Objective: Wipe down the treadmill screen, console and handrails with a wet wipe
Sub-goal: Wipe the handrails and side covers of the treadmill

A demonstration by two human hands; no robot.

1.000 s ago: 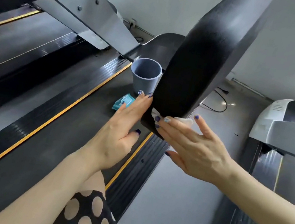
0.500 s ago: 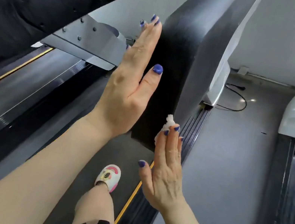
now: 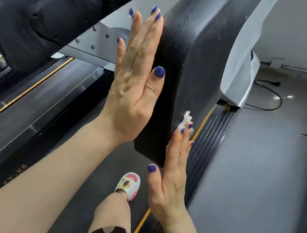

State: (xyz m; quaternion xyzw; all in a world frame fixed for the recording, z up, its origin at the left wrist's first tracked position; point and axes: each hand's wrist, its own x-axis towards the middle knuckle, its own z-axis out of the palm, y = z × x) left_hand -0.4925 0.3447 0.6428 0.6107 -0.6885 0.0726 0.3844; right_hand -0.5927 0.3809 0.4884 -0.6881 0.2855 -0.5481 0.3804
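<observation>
Looking down from head height, the view takes in a grey gym floor (image 3: pixel 249 184) and the dark running belt (image 3: pixel 82 165) of a treadmill, edged by a thin yellow line and a ribbed black side rail (image 3: pixel 207 146). A pale wall meets the floor at the top right, where a black cable (image 3: pixel 270 100) loops across the floor. A second belt with its own yellow stripe lies to the left.

A thick black textured handrail (image 3: pixel 189 61) slopes down from the top centre and ends in a blunt lower corner between the two hands. The left hand (image 3: pixel 135 84) lies flat against the handrail's left face, fingers straight and together, thumb along the surface, its grip spread and holding nothing. The right hand (image 3: pixel 173 171) is flat against the rail's right edge near that lower corner, fingers straight and pointing up; a crumpled white wet wipe (image 3: pixel 185 120) pokes out above the fingertips, seemingly pressed between the fingers and the rail, though how much of it lies beneath them is hidden.

Grey floor stretches open to the right of the ribbed rail, as far as part of a neighbouring machine at the frame's right edge. Below the hands, a bare leg and a white slipper (image 3: pixel 128 184) with a pink rainbow stand on the belt. A large black console underside (image 3: pixel 51 6) fills the upper left.
</observation>
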